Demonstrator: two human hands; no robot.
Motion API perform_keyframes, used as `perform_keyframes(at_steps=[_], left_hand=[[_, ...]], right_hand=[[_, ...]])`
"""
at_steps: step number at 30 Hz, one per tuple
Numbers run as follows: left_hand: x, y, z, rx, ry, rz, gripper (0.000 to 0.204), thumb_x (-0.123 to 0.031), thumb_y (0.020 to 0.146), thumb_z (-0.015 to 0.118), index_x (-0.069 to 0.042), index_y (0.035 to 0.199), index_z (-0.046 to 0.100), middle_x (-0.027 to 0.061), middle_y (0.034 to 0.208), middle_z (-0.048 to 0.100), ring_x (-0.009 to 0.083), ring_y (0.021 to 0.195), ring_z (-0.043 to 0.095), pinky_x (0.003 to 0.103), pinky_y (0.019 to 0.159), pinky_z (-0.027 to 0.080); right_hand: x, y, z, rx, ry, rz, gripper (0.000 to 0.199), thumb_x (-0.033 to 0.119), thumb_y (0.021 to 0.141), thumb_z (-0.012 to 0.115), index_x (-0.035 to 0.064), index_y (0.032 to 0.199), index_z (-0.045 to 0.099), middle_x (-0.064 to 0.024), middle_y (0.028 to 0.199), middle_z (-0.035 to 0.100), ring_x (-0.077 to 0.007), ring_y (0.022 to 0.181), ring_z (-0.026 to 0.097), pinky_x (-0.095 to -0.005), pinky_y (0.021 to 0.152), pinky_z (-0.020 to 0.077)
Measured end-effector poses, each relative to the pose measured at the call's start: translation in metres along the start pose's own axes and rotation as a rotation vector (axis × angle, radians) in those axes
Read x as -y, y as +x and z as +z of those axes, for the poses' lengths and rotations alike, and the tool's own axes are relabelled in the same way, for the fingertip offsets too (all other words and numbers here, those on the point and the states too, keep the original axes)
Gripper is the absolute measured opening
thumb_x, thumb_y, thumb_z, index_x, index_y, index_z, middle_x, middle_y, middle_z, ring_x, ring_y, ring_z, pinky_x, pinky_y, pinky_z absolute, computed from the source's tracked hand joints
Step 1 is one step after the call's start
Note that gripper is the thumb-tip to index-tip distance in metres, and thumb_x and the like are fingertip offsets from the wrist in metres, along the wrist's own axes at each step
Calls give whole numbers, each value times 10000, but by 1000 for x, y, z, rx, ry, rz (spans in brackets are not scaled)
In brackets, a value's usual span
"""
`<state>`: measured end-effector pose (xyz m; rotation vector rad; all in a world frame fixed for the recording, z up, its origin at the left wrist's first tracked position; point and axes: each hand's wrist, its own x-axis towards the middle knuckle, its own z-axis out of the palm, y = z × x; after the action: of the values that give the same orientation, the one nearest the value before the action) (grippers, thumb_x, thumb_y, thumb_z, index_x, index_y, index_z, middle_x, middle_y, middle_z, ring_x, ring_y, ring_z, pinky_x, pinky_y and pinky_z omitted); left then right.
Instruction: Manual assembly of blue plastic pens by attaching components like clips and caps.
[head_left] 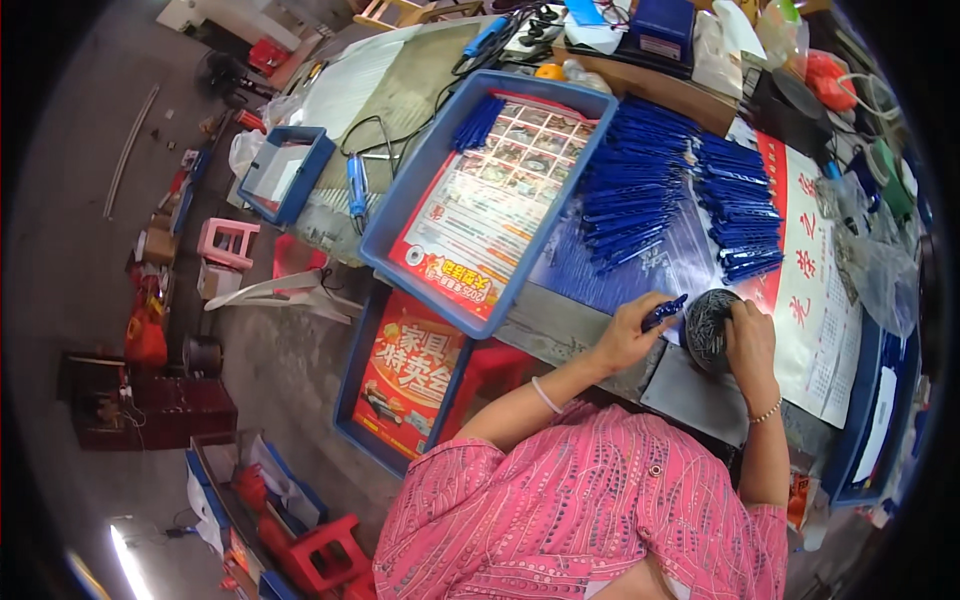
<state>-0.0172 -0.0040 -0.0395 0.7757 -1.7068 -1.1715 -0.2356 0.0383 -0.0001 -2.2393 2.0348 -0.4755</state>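
My left hand (636, 330) is closed around a short, shiny dark-blue piece (664, 313), which sticks out past the fingers towards the right. Beside it, my right hand (750, 342) is at the right rim of a round dark container (706, 345) full of thin grey metal bits, like pins or springs. Its fingers are curled together over the edge; whatever is between their tips is too small to make out. Beyond both hands, slim blue pieces lie in two rows, a wide left row (630, 185) and a narrower right row (738, 205), on a blue shiny sheet (672, 262).
Left of the rows stands a blue tray (375, 235) lined with printed paper, a few blue pieces in its far corner. A second lined tray (345, 415) sits lower. A blue-handled tool (357, 188) with a cable lies further left. Plastic bags (880, 250) crowd the right side.
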Motion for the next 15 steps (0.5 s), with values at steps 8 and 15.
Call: perform_keyframes(at_steps=[8, 15], left_hand=[[1, -4, -1, 61, -24, -35, 258, -44, 849, 628, -14, 1096, 561, 107, 925, 633, 186, 776, 620, 283, 668, 475], [2, -3, 8, -7, 60, -158, 211, -94, 880, 610, -43, 1073, 541, 75, 848, 630, 134, 667, 570, 265, 611, 460]], right_hand=[[-7, -5, -12, -143, 282, 50, 89, 38, 831, 571, -22, 897, 574, -148, 804, 590, -287, 701, 574, -356, 659, 445], [1, -22, -30, 32, 992, 444, 118, 24, 830, 590, -27, 936, 598, -30, 823, 600, -86, 670, 555, -214, 593, 439]])
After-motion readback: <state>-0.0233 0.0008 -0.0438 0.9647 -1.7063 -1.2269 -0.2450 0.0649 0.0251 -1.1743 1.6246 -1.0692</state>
